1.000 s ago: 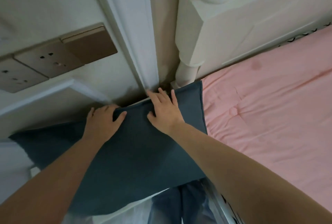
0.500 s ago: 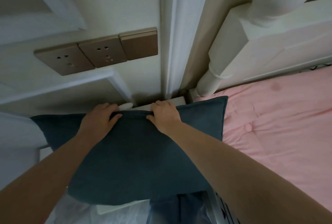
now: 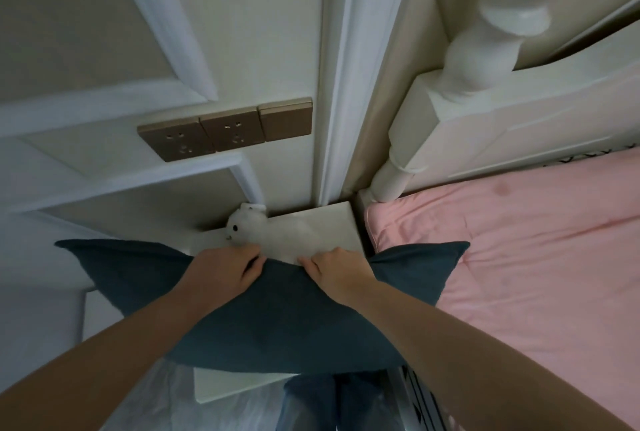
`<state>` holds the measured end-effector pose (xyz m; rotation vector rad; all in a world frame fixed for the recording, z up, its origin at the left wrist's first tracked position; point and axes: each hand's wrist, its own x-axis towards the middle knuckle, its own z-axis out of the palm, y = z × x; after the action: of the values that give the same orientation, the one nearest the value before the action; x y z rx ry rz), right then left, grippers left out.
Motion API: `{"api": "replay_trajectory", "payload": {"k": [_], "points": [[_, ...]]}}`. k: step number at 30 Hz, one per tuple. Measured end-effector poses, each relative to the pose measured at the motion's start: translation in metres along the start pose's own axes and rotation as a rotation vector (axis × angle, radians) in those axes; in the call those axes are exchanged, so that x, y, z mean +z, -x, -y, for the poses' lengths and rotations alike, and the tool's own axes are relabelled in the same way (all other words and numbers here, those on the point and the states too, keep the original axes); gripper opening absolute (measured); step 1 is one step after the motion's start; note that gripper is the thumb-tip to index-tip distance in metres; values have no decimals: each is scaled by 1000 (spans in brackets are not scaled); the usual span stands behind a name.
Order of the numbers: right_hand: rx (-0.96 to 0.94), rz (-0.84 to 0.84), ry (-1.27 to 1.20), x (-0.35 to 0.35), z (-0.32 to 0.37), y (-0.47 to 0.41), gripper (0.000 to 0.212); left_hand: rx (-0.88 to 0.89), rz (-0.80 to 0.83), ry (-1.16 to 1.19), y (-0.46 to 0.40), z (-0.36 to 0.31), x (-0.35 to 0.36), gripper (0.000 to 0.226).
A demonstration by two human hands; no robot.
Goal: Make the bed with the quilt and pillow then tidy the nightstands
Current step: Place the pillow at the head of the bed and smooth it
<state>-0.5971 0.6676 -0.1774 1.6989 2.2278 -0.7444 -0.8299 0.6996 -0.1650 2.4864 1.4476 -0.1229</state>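
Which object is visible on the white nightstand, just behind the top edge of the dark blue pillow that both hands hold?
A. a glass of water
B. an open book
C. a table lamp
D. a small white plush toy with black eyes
D: a small white plush toy with dark eyes lies on the nightstand, just beyond the pillow edge that the left hand and the right hand grip.
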Motion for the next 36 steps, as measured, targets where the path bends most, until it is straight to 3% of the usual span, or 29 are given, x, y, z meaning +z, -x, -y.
{"api": "replay_trajectory", "payload": {"k": [5, 9, 13, 18, 25, 33, 36], "points": [[111, 122, -80, -23, -1, 21, 49, 41, 4, -29, 2, -26, -27, 27], [234, 156, -163, -46, -5, 48, 61, 62, 124, -48, -6, -53, -56, 30], [295, 216, -174, -76, -13, 76, 51, 130, 143, -59, -18, -86, -92, 28], [415, 111, -352, -109, -27, 123, 59, 211, 156, -88, -32, -120, -125, 32], [543, 5, -476, -146, -65, 176, 62, 364, 44, -151, -58, -187, -179, 38], [625, -84, -512, -189, -104, 271, 44, 522, 103, -133, -82, -275, -227, 42], [709, -140, -499, -192, -126, 310, 48, 582, 121, -99, -91, -318, -228, 41]]}}
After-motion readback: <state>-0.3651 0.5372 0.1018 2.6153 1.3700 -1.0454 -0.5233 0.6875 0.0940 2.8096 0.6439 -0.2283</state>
